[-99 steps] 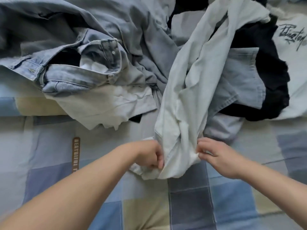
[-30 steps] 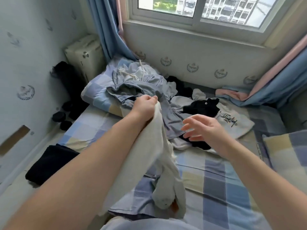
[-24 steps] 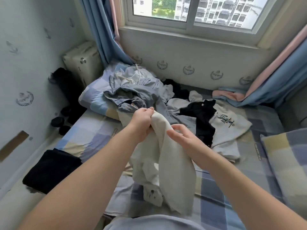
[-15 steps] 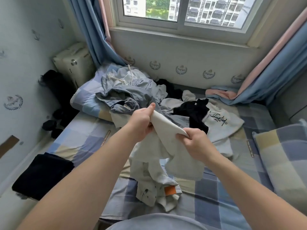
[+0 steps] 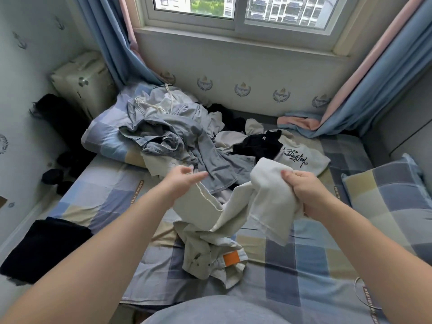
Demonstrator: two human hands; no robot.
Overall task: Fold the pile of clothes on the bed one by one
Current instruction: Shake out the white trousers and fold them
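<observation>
The right hand [image 5: 304, 194] is clenched around a bunched fold of a cream garment [image 5: 268, 197], lifting that end just in front of the pile of clothes [image 5: 182, 141]. The left hand [image 5: 181, 183] is released, its fingers stretched out almost straight, with the garment's hemmed edge running under the palm. The rest of the cream cloth sags between the two hands and lies crumpled on the checked bed [image 5: 304, 265], nearer the person than the pile, an orange label [image 5: 231, 257] showing at its lower end. On the pile's right side lie a black garment [image 5: 257, 146] and a white shirt with black script [image 5: 304, 160]. A checked pillow [image 5: 385, 202] sits further right of the pile, and a dark folded item [image 5: 44, 249] lies well to the pile's left and nearer the person.
</observation>
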